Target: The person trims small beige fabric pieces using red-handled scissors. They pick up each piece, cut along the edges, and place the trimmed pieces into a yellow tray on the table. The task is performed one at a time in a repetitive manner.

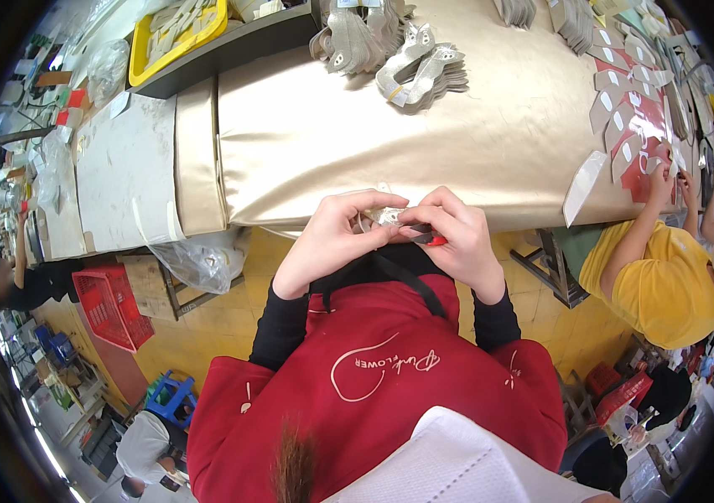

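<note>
left hand (329,243): pinching small silvery piece (386,216), between both hands | right hand (456,239): closed on red-tipped tool (425,234) at piece | progress: mid-piece, judged | bundled grey pieces (411,71) beyond hands, finished or waiting unclear | tan table (306,134) ahead

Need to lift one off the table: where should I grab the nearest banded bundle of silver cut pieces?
Probably grip the silver bundle across its banded middle, coming from above: the pieces lie flat on the table and fan loose at the ends, so the band keeps them together.
</note>
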{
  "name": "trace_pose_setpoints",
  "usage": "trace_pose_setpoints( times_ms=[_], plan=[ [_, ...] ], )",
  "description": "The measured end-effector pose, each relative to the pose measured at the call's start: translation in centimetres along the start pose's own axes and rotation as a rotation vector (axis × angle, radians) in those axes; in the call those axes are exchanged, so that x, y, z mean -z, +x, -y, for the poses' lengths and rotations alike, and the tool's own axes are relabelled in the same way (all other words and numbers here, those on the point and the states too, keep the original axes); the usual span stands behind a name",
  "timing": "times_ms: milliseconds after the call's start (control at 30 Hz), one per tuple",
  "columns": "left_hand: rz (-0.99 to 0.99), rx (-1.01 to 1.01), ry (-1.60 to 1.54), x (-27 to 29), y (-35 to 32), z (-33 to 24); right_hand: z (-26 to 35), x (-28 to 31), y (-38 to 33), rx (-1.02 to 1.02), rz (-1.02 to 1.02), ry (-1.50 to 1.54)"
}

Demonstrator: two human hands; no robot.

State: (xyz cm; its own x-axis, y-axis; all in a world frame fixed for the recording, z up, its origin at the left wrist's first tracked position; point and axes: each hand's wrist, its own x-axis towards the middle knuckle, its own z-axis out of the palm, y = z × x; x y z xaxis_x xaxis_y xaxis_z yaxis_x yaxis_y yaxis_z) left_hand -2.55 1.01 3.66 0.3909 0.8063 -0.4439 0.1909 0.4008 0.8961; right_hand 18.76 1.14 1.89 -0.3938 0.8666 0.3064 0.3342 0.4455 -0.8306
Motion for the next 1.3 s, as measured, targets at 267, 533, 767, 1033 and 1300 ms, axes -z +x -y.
trace_pose_setpoints(
  times_ms=[267, 533, 767, 1033, 1300],
  plan=[
    [-0.052, -0.125, 0.153, -0.8, 0.0, -0.6, -0.4, -0.3, -0.2, 0.053, 0.04, -0.106],
    [-0.078, 0.005, 0.136, -1.5, -0.2, -0.6, -1.0, -1.1, -0.9, 0.035, 0.138, -0.111],
    [-0.198, -0.083, 0.373, -2.4, 1.1, 1.2, -1.2, -1.8, -1.9, -0.304, 0.021, 0.429],
    [-0.117, 0.013, -0.201, -0.7, 0.1, 1.6, 0.6, 0.2, -0.6, -0.241, -0.067, -0.036],
    [-0.099, -0.037, -0.185, -0.1, -0.1, 0.0, 0.8, -0.6, -0.9, -0.08, -0.015, -0.128]
  ],
)
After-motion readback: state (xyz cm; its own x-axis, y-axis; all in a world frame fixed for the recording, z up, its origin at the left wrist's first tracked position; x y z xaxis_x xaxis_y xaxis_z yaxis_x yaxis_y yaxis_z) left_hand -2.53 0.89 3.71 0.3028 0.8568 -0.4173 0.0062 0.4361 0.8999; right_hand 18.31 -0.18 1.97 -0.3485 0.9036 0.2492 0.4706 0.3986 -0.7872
